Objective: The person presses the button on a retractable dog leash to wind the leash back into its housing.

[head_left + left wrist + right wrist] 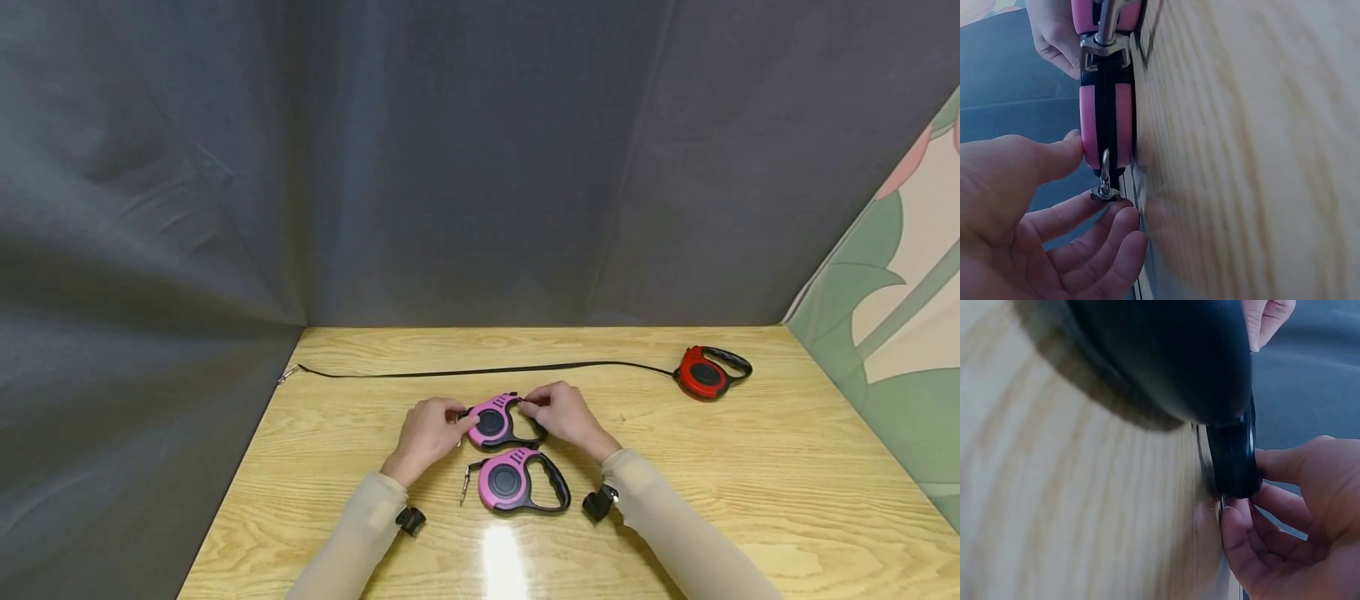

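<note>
Two pink-and-black retractable dog leashes lie one behind the other at the middle of the table. My left hand (427,433) pinches the far pink leash (474,433) at its clip end, thumb on the pink casing. In the left wrist view its metal clip (1105,178) hangs by my fingers. On the other side my right hand (566,415) pinches the black handle (1235,462) of that same leash. The near pink leash (517,502) lies flat just in front, touched by neither hand, its metal clip (464,485) pointing toward me.
At the back right lies a red retractable leash (693,385). Its black strap (480,371) runs out leftward across the table (675,467) to a metal clip (288,374) near the left edge. Dark curtain (480,167) hangs behind and on the left; patterned fabric (900,333) is on the right.
</note>
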Action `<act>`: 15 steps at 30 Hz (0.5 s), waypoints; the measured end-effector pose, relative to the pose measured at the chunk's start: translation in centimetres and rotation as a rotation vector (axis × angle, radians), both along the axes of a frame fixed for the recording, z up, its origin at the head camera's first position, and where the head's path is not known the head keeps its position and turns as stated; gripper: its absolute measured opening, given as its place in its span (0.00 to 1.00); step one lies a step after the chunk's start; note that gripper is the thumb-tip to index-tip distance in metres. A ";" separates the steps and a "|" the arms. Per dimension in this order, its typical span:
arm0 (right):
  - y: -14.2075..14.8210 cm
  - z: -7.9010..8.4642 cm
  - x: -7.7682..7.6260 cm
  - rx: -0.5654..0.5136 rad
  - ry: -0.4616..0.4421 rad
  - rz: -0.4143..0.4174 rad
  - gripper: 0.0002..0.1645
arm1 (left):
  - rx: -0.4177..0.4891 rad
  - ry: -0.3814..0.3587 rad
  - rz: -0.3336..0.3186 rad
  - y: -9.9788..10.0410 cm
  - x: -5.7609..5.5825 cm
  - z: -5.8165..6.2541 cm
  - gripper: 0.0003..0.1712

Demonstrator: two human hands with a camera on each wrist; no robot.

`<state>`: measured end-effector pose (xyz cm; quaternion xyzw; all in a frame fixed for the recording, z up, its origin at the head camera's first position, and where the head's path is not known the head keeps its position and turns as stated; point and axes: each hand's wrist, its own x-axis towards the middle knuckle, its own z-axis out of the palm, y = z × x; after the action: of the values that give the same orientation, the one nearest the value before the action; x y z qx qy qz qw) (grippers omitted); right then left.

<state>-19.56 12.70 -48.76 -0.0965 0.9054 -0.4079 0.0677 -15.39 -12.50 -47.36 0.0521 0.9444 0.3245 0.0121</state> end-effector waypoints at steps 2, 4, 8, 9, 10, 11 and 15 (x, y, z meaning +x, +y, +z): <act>0.0 0.1 0.0 -0.004 -0.007 0.000 0.10 | 0.003 -0.002 0.003 -0.2 -0.1 -0.1 0.20; 0.2 0.2 0.0 -0.008 -0.011 -0.002 0.11 | 0.013 -0.001 0.001 -0.6 -0.2 -0.2 0.20; 1.1 0.2 -0.1 -0.013 -0.006 -0.009 0.12 | 0.038 0.016 -0.011 -1.3 -0.3 -0.3 0.18; 1.4 0.2 -0.2 -0.015 -0.001 -0.006 0.12 | 0.041 0.026 -0.018 -1.5 -0.3 -0.3 0.17; 1.7 0.2 -0.2 -0.016 0.005 -0.004 0.12 | 0.040 0.036 -0.022 -1.7 -0.3 -0.3 0.16; 2.0 0.1 -0.2 -0.017 0.012 -0.002 0.12 | 0.040 0.043 -0.023 -1.9 -0.3 -0.2 0.15; 3.3 -0.1 -0.2 -0.013 0.040 0.002 0.12 | 0.020 0.065 -0.017 -3.0 -0.2 -0.3 0.13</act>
<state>-19.76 16.01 -48.84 -0.1058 0.9037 -0.4119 0.0495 -15.62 -15.54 -47.62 0.0709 0.9406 0.3318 -0.0163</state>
